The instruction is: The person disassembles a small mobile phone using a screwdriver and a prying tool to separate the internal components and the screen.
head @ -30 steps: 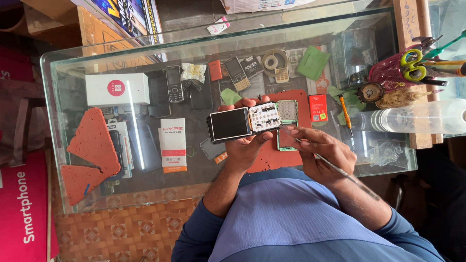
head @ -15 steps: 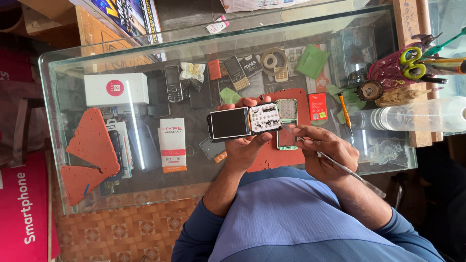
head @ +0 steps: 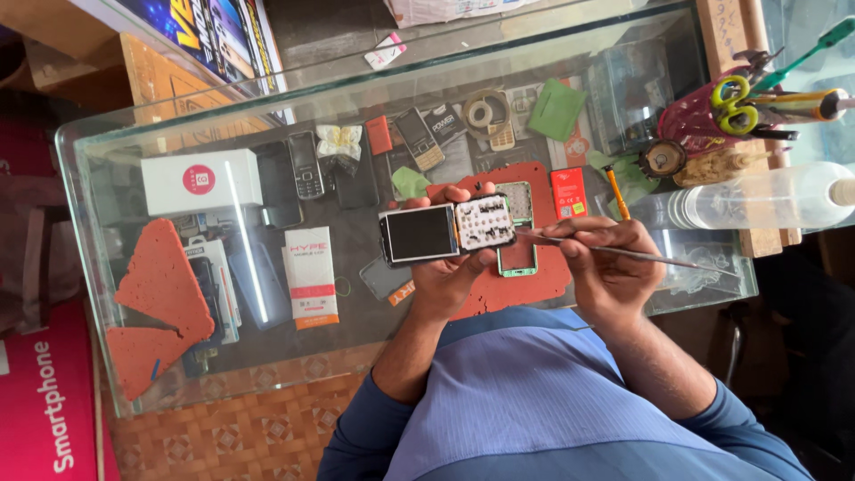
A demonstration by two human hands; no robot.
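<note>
glass counter (head: 534, 53), head view: opened keypad phone (head: 447, 232) is gripped in the left hand (head: 450, 276) above a red mat (head: 534, 285). thin probe (head: 623, 254) is pinched by the right hand (head: 606, 267), tip at the keypad edge; light, steady pressure is judged best.

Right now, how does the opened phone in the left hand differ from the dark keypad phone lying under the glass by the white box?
The opened phone is held above the glass top by the left hand; the dark keypad phone lies inside the case, untouched. The opened phone has its keypad cover off, showing bare contacts; the dark keypad phone looks whole. The right hand brings a thin tool to the opened one only. Both are small bar phones.
</note>
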